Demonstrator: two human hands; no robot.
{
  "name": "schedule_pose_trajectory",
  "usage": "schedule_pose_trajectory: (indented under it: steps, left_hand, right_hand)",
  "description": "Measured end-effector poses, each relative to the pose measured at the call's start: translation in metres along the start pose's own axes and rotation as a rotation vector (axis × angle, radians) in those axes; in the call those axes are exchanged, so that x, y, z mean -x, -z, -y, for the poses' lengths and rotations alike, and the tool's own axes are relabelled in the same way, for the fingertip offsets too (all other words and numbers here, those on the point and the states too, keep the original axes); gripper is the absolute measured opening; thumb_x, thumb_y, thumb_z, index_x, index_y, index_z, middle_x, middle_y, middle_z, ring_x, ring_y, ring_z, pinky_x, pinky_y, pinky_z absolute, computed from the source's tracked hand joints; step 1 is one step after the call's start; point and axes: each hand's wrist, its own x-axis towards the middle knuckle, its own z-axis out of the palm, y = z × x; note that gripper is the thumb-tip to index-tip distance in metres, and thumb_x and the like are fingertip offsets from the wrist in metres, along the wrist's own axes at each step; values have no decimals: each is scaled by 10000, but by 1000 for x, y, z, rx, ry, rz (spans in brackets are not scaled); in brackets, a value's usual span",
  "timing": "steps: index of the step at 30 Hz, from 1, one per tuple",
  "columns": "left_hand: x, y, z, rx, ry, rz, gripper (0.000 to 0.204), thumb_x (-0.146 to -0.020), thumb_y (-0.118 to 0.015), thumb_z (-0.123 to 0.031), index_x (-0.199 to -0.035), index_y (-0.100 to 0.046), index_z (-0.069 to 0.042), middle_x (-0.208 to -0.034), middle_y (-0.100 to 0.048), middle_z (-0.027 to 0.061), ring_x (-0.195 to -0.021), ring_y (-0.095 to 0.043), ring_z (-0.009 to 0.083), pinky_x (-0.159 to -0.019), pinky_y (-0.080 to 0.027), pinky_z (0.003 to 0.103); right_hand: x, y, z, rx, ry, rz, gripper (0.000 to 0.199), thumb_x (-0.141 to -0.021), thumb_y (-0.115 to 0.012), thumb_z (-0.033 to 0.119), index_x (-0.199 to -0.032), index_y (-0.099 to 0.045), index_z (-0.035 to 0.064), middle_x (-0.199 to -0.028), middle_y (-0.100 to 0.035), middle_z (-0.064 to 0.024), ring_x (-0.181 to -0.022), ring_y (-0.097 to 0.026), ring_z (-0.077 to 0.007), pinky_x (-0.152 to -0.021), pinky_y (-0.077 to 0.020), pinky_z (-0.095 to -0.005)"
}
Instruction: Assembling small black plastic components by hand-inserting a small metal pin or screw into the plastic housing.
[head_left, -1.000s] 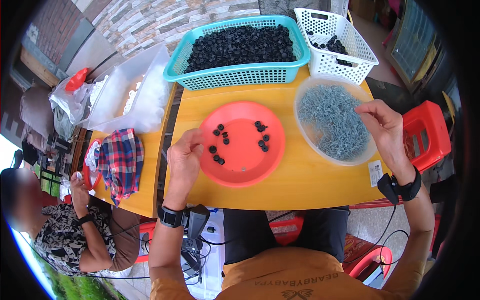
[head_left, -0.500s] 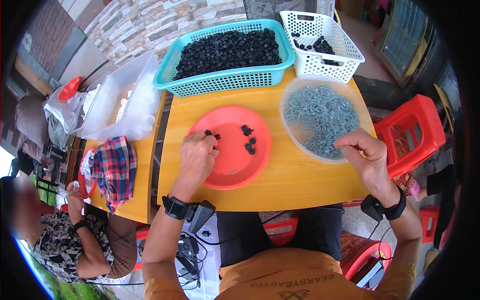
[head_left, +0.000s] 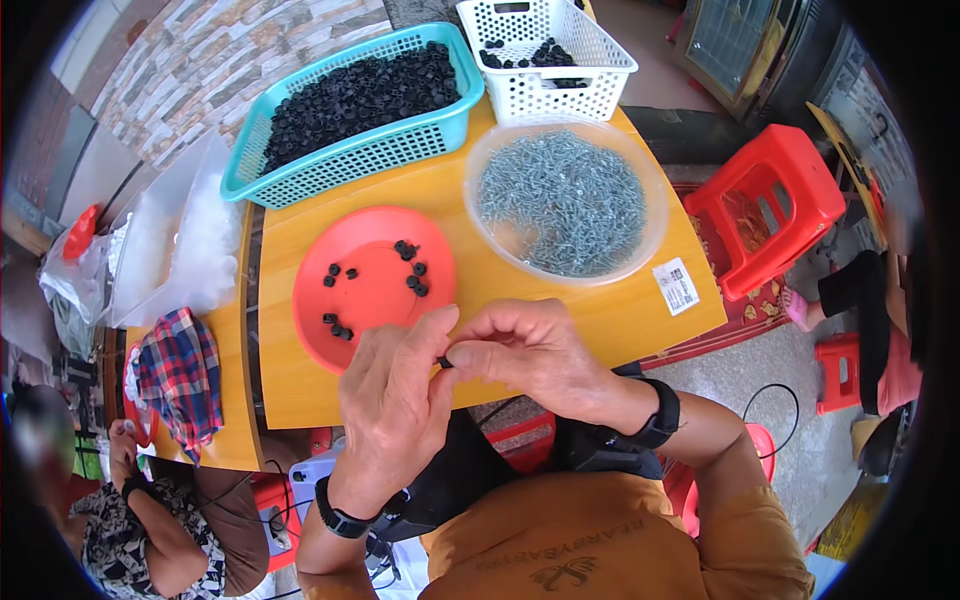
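Note:
In front of my chest, at the near edge of the table, both hands meet. My left hand (head_left: pixel 395 400) is closed, pinching a small black plastic part (head_left: pixel 445 362) between thumb and fingers. Thumb and forefinger of my right hand (head_left: pixel 535 355) are pressed together against that part; whatever else they hold is hidden. Beyond the left hand lies a round red plate (head_left: pixel 390 300) with several small black parts (head_left: pixel 415 280) in loose groups. A clear round bowl (head_left: pixel 657 205) of silvery screws (head_left: pixel 570 205) stands to its right.
At the back are a teal basket (head_left: pixel 370 158) full of black parts and a white basket (head_left: pixel 585 95) holding fewer. A white label (head_left: pixel 676 286) lies at the table's right, near a red stool (head_left: pixel 785 190). A co-worker's hand (head_left: pixel 122 440) is at far left, beside plaid cloth (head_left: pixel 182 375).
My right hand has left the screw bowl and come to the left hand. The left hand has come off the plate with a black part. The whole view has shifted.

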Motion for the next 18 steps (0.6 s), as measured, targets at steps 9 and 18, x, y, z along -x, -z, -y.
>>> schedule_pose_trajectory:
  steps: [9, 18]
  left_hand:
    - [21, -34, 2, 626, 293, -127, 334, -696, -731, 21, -1009, -619, -7, -883, -607, 74, -782, -570, 135, -705, -466, 260]
    - [31, -60, -7, 1088, 549, -318, 189, -755, -701, -8, -935, -649, 22, -891, -615, 71, -816, -568, 138, -759, -453, 260]
  right_hand:
    - [18, 9, 7, -171, -245, -103, 168, -856, -646, 193, -835, -635, 27, -677, -602, -20, -551, -519, -38, -458, -377, -161]
    - [25, 14, 9, 69, -228, -49, 174, -863, -623, 180, -766, -605, 36, -654, -583, -28, -585, -549, -94, -515, -411, -220]
